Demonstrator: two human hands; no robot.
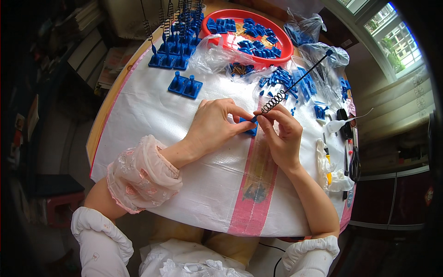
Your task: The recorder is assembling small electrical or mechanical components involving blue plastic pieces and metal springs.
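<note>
Coiled rod | lower end — between left grip, right grip

Passable: white sheet between the forearms, near edge up to the hands; strip left of left hand, as far as blue two-post base; lane right of right hand, up to white bottle and black scissors. Blocked: upright coils far left; red tray far side, clear bag beside it; loose blue pegs beyond right hand. Black coiled rod slants overhead there.
</note>
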